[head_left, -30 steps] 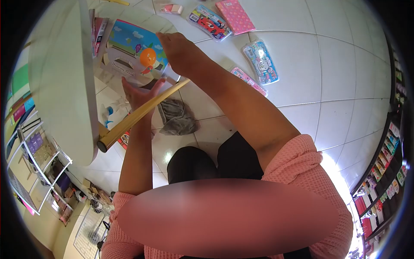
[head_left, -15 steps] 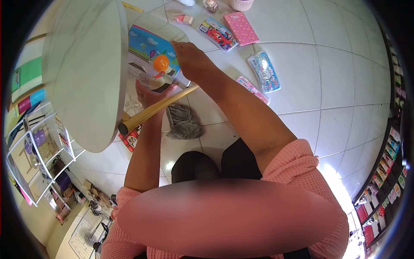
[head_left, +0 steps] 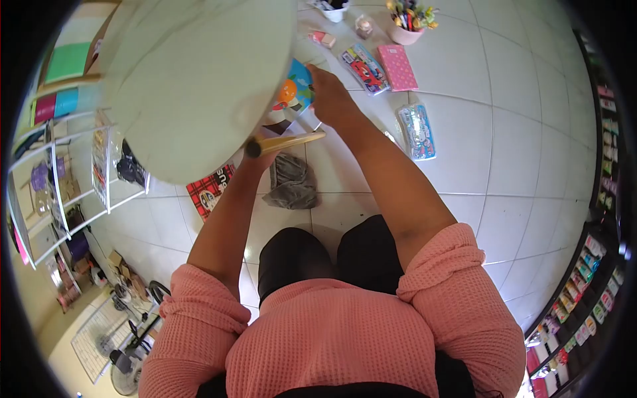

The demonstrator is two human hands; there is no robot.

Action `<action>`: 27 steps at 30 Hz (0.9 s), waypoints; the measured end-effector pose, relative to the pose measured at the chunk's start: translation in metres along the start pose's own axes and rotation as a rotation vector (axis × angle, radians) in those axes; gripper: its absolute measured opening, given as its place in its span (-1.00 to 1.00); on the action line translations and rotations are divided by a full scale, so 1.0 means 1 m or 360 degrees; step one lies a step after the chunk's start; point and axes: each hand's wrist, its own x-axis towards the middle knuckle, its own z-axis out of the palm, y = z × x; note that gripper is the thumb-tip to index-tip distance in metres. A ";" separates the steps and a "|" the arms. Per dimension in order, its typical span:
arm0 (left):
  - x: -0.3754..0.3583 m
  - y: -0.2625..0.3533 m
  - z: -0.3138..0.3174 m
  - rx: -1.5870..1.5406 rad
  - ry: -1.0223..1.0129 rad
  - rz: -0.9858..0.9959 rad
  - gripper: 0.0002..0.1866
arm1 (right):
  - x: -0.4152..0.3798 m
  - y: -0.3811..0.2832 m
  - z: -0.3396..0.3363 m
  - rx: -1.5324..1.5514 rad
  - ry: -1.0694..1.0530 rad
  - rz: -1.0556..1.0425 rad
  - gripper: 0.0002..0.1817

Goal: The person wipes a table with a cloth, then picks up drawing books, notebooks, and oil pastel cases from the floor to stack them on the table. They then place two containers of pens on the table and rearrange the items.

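A colourful book (head_left: 300, 89) with an orange fruit figure on a blue cover is partly hidden under the round marble-patterned tabletop (head_left: 199, 79). My right hand (head_left: 326, 93) grips the book's right edge. Most of my left hand (head_left: 265, 158) is hidden behind the wooden table leg (head_left: 292, 141), at the book's lower side; its fingers do not show. Below the leg lies a crumpled grey plastic bag (head_left: 292, 182) on the floor, and a red plaid item (head_left: 211, 191) lies left of my left forearm.
On the tiles at the upper right are a pink dotted notebook (head_left: 398, 67), a red-car pack (head_left: 365, 69), a blue pack (head_left: 418, 131), an eraser pack (head_left: 322, 39) and a pink pot (head_left: 405, 33). A white wire rack (head_left: 63, 192) stands left; stocked shelves (head_left: 584, 265) stand right.
The tabletop now covers more of the book and my left hand. The view has shifted, so the floor items appear further right and lower, and the pink pot shows more fully.
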 end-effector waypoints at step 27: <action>-0.226 -0.153 -0.050 0.0458 0.0529 -0.0843 -0.55 | -0.205 0.026 -0.041 -0.1067 0.0054 0.0578 -0.53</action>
